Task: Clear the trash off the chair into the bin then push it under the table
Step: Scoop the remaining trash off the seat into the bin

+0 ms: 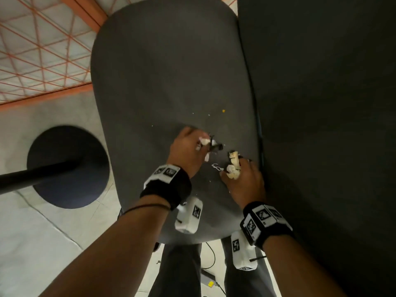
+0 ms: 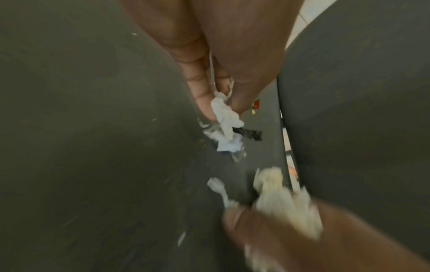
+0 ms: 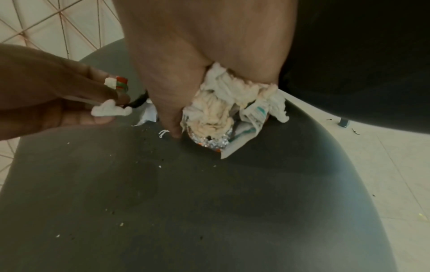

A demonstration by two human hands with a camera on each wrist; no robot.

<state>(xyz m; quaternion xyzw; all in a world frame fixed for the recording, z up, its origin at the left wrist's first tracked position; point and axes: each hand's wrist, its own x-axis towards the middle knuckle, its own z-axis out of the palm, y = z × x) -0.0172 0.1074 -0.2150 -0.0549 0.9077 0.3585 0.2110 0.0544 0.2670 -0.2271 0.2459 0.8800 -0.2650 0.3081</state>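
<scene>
Head view: the dark chair (image 1: 162, 78) seat fills the middle. Left hand (image 1: 188, 151) pinches white scraps (image 1: 204, 141); right hand (image 1: 244, 183) grips crumpled tissue (image 1: 233, 166). Between them lies a small white string (image 1: 216, 167), nearer the right fingers. No bin shows.

No legible text or labels.
</scene>
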